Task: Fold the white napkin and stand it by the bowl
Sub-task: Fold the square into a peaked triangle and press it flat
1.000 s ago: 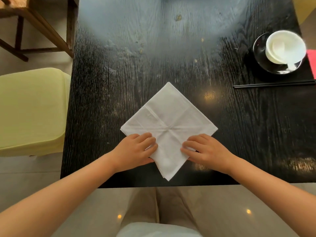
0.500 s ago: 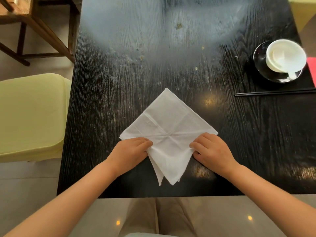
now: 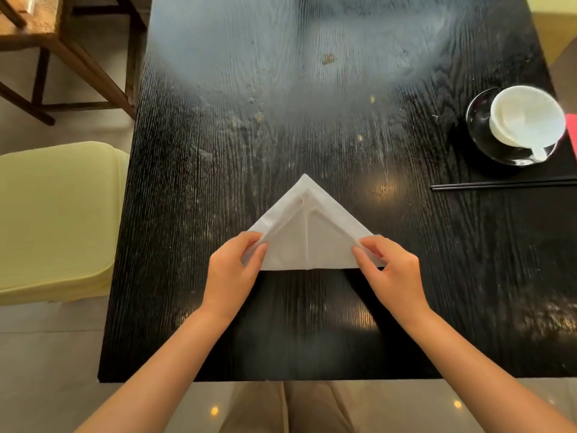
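White napkin (image 3: 307, 235) lies folded into a triangle on the black tabletop (image 3: 218, 151), well apart from the bowl (image 3: 527, 115) at the far right. The left hand (image 3: 232, 270) and right hand (image 3: 388, 270) each pinch one base corner; uneven pull could skew the layers, and soft cloth may slump once stood up

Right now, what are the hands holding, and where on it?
The white napkin, folded to a triangle: left hand pinches its left corner, right hand its right corner.
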Demonstrator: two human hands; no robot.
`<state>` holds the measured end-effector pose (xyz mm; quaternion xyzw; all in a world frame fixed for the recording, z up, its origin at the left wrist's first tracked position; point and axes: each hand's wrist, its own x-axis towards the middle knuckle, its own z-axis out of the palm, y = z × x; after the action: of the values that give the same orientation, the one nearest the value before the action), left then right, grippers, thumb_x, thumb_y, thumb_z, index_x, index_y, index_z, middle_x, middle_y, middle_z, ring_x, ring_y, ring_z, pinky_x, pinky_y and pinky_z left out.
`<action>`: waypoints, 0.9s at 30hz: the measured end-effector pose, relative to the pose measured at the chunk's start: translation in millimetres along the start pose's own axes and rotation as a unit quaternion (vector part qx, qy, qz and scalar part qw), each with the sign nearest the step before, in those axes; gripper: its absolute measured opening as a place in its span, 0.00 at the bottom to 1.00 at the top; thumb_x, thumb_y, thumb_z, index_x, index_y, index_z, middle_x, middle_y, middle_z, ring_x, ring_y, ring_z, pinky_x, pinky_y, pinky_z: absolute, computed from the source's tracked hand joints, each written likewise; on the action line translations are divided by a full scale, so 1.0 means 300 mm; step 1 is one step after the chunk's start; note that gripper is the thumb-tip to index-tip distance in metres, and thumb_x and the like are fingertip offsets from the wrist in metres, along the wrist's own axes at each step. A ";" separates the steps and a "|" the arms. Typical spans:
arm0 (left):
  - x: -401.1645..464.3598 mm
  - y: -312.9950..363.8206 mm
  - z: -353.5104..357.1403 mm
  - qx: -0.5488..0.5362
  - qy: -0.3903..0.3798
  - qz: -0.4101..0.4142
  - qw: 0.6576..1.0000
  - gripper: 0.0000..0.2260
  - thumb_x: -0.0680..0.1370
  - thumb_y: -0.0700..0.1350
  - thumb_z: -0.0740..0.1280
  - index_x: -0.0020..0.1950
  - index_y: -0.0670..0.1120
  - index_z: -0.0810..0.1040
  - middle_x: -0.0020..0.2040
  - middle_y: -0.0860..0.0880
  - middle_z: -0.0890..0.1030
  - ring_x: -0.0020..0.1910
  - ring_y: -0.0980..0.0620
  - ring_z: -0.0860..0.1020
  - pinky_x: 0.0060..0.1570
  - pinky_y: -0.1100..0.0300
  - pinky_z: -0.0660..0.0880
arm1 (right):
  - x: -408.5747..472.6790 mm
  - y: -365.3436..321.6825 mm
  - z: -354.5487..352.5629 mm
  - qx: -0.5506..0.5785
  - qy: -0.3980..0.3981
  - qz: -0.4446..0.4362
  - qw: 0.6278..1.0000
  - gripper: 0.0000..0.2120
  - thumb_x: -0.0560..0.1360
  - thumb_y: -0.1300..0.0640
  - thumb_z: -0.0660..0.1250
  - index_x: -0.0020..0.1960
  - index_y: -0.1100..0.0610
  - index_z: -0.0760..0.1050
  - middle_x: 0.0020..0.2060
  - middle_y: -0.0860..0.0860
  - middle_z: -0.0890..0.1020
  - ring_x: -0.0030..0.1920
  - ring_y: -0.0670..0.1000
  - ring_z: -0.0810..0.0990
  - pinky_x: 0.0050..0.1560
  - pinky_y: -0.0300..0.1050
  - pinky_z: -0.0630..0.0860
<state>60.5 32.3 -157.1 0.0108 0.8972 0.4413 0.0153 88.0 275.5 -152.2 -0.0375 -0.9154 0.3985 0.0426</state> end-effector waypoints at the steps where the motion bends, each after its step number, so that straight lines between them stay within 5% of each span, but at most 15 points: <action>1: 0.010 0.006 0.006 0.000 0.012 -0.002 1.000 0.05 0.75 0.38 0.68 0.50 0.40 0.80 0.42 0.53 0.79 0.44 0.60 0.75 0.46 0.75 0.69 | 0.013 -0.009 0.006 -0.012 0.005 0.011 1.000 0.04 0.73 0.59 0.68 0.45 0.60 0.78 0.38 0.49 0.80 0.40 0.47 0.75 0.43 0.45 0.75; 7: 0.063 0.007 0.044 0.044 0.032 0.003 0.998 0.08 0.76 0.43 0.65 0.51 0.41 0.79 0.44 0.49 0.80 0.44 0.55 0.75 0.46 0.69 0.68 | 0.081 -0.004 0.055 -0.099 0.054 0.024 0.993 0.07 0.74 0.54 0.64 0.43 0.57 0.76 0.45 0.51 0.77 0.48 0.49 0.71 0.48 0.45 0.66; 11: 0.101 -0.007 0.065 0.113 0.027 0.014 0.993 0.13 0.76 0.50 0.60 0.49 0.44 0.79 0.41 0.50 0.78 0.42 0.53 0.73 0.43 0.66 0.65 | 0.107 -0.001 0.071 -0.136 0.036 0.022 0.990 0.03 0.75 0.58 0.65 0.44 0.58 0.74 0.43 0.52 0.77 0.43 0.51 0.73 0.41 0.46 0.69; 16: 0.136 -0.024 0.087 0.153 0.041 0.032 0.987 0.03 0.76 0.41 0.67 0.48 0.43 0.79 0.41 0.48 0.78 0.41 0.49 0.74 0.39 0.60 0.67 | 0.141 0.028 0.086 -0.221 0.027 0.006 0.975 0.06 0.75 0.57 0.65 0.41 0.58 0.73 0.37 0.53 0.75 0.37 0.53 0.73 0.28 0.45 0.68; 22: 0.148 -0.059 0.106 0.180 0.047 0.071 0.980 0.08 0.75 0.45 0.64 0.49 0.42 0.79 0.42 0.46 0.77 0.42 0.49 0.72 0.39 0.58 0.70 | 0.154 0.050 0.115 -0.300 0.043 0.009 0.953 0.09 0.74 0.54 0.64 0.38 0.57 0.70 0.32 0.52 0.73 0.31 0.52 0.69 0.29 0.46 0.65; 25: 0.147 -0.053 0.112 0.211 0.054 0.077 0.973 0.10 0.75 0.41 0.65 0.55 0.42 0.77 0.50 0.44 0.78 0.52 0.49 0.71 0.48 0.48 0.72 | 0.149 0.049 0.121 -0.324 0.054 0.016 0.944 0.09 0.75 0.54 0.63 0.38 0.56 0.70 0.32 0.51 0.72 0.31 0.51 0.68 0.32 0.47 0.63; 27: 0.141 -0.042 0.116 0.273 0.030 0.102 0.956 0.16 0.77 0.43 0.60 0.64 0.41 0.72 0.63 0.43 0.75 0.64 0.49 0.68 0.59 0.45 0.65 | 0.137 0.044 0.121 -0.323 0.066 0.021 0.944 0.08 0.75 0.54 0.61 0.39 0.55 0.71 0.33 0.50 0.73 0.33 0.51 0.69 0.37 0.46 0.63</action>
<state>19.6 53.5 -189.0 0.0929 0.9776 0.1786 -0.0607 43.8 262.4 -184.6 -0.0948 -0.9892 0.0784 0.0802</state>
